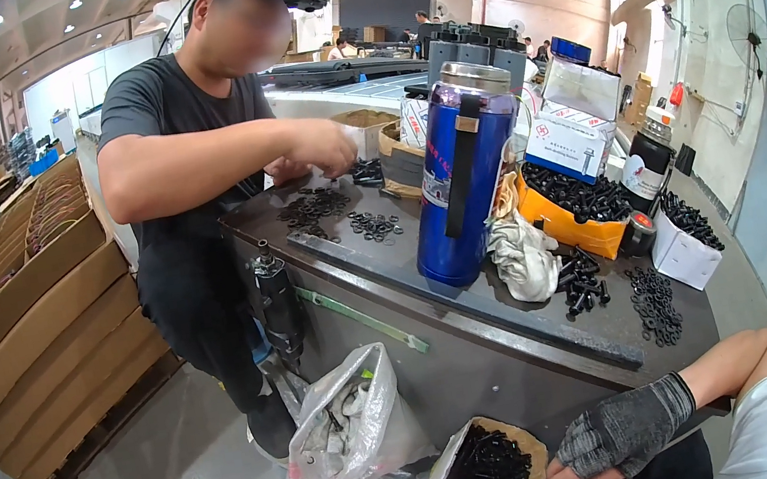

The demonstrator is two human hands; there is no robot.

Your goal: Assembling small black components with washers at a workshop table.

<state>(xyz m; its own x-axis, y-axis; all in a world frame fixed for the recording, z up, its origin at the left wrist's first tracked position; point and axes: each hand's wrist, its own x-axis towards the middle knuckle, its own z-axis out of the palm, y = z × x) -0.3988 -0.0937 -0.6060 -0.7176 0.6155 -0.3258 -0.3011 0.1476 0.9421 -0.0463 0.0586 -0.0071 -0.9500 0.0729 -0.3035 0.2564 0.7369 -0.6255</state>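
My right hand (624,430), in a grey fingerless glove, reaches in from the lower right. Its fingers are bent at the right edge of a small white cardboard box (455,456) and appear to grip it; the fingertips are partly hidden. Inside the box lies a heap of small black parts (489,473), too fine to name. Plastic bags lie around and below it, beside the table's side. My left hand is out of view.
Across the dark table (379,275), a co-worker's hand (324,147) is over black rings (373,226). Nearer stand a blue flask (465,186), a crumpled white rag (523,257), black screws (583,283) and washers (655,305). A plastic bag (359,434) and stacked cartons (55,321) are left.
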